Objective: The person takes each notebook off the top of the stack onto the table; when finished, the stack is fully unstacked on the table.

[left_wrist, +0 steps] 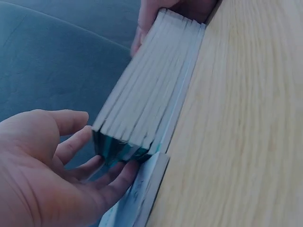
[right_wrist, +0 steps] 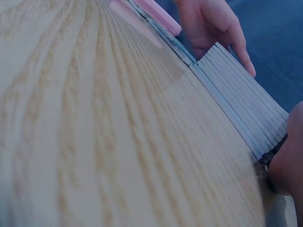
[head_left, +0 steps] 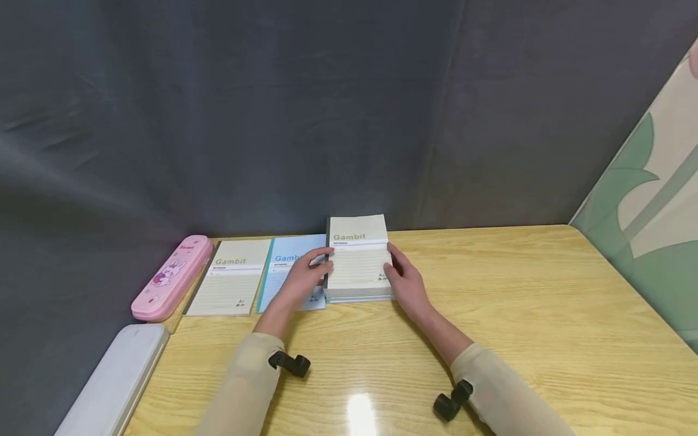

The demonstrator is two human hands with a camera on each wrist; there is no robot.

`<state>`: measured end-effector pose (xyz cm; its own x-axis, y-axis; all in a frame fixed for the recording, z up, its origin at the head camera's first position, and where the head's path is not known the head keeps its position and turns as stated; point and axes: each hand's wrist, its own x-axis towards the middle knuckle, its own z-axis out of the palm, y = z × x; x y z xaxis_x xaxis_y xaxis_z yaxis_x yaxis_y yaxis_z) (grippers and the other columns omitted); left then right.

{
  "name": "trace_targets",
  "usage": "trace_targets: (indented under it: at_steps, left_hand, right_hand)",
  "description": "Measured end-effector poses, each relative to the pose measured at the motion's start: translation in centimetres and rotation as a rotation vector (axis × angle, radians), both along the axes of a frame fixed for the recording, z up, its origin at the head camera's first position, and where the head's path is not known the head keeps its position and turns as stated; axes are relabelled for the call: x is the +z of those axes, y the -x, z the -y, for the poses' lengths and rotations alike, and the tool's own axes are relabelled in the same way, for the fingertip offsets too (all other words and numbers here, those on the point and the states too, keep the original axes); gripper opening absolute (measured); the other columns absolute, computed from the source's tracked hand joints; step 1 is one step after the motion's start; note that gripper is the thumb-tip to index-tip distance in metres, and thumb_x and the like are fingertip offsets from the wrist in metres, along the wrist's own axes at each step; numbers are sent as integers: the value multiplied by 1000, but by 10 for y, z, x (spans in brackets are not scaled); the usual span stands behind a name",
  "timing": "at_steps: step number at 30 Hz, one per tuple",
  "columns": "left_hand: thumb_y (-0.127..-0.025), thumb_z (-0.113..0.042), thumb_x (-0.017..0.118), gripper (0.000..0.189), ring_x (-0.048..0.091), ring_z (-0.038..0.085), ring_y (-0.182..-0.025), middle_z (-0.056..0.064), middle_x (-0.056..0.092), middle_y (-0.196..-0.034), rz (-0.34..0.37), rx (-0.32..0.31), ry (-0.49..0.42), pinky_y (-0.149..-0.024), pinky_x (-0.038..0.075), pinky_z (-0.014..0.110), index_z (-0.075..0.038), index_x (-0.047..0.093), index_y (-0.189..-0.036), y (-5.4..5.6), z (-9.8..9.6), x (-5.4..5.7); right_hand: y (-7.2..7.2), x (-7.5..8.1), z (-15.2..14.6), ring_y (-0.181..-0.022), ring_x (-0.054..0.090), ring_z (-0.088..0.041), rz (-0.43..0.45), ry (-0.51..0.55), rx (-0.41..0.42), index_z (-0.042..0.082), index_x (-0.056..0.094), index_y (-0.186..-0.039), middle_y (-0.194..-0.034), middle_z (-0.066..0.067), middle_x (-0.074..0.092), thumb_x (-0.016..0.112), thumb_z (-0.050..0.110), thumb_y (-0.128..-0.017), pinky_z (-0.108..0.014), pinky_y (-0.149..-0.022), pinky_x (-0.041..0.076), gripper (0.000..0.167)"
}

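Observation:
A thick stack of lined notebooks [head_left: 357, 266] lies at the back of the table, a cream "Gambit" cover on top and a blue-edged one at the bottom. At its dark spine side is my left hand [head_left: 300, 278]. In the left wrist view, the lower fingers [left_wrist: 124, 177] reach the bound edges while the thumb side stays apart. My right hand [head_left: 409, 287] holds the stack's right edge, thumb near the top cover; the other fingers are partly hidden. Left of the stack lie a blue notebook [head_left: 278, 275], partly behind my left hand, and a cream notebook [head_left: 231, 287].
A pink pencil case [head_left: 173, 275] with a rabbit print lies left of the cream notebook. Nearer on the left is a long white box-like object [head_left: 117, 375]. A dark curtain [head_left: 349, 121] hangs right behind the wooden table [head_left: 534, 315].

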<state>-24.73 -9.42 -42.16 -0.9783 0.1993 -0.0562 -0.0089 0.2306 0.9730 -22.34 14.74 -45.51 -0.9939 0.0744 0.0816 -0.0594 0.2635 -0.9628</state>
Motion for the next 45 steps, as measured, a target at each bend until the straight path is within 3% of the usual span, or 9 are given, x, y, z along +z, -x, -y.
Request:
trace_targets:
  at_steps: [6,11,19,29,36,41,45]
  left_hand:
    - [-102,-18,64,40,59,24,-116,3,42,-157,-17,31,36,-79,50,32,-16,62,-141,5,-2,-7]
    - [-100,-15,66,40,58,25,-116,3,42,-157,-28,44,14,-75,48,28,-13,63,-140,6,-4,-10]
    - [-100,-17,66,37,57,24,-122,0,45,-155,-29,68,18,-83,51,28,-16,66,-137,7,-7,-14]
    - [-102,-23,65,43,58,24,-120,-1,43,-157,-40,42,15,-88,53,37,-18,60,-144,7,-2,-18]
    - [-103,-20,62,45,57,25,-123,2,45,-156,-24,39,26,-94,54,40,-23,56,-148,9,2,-22]
    - [-104,-16,61,45,58,24,-122,2,46,-155,-33,40,45,-92,54,39,-21,56,-148,9,1,-20]
    - [-106,-15,56,45,53,28,-127,4,39,-159,-46,0,51,-95,51,43,-16,52,-151,6,-1,-14]
  right_hand:
    - [1,3,0,-149,30,-18,9,27,-1,14,56,-148,-159,-1,39,54,28,-106,-37,-120,25,43]
    - [9,10,-6,-142,41,-23,27,97,-18,7,65,-137,-153,-6,49,61,28,-103,-39,-116,32,40]
    - [23,11,-12,-121,57,-28,12,36,-32,8,71,-129,-141,-9,59,73,20,-96,-41,-103,46,36]
    - [21,11,-8,-104,59,-24,14,-15,-104,9,71,-130,-138,-7,63,70,18,-98,-28,-85,49,33]
    - [23,7,-13,-98,53,-17,27,73,-95,4,69,-131,-137,-12,63,67,13,-99,-15,-72,46,33]
    - [24,6,-22,-103,55,-17,52,211,-74,0,65,-134,-139,-17,59,65,10,-100,-14,-75,50,35]
    - [27,5,-30,-108,54,-16,58,252,-61,0,64,-135,-140,-17,58,66,11,-100,-14,-79,49,37]
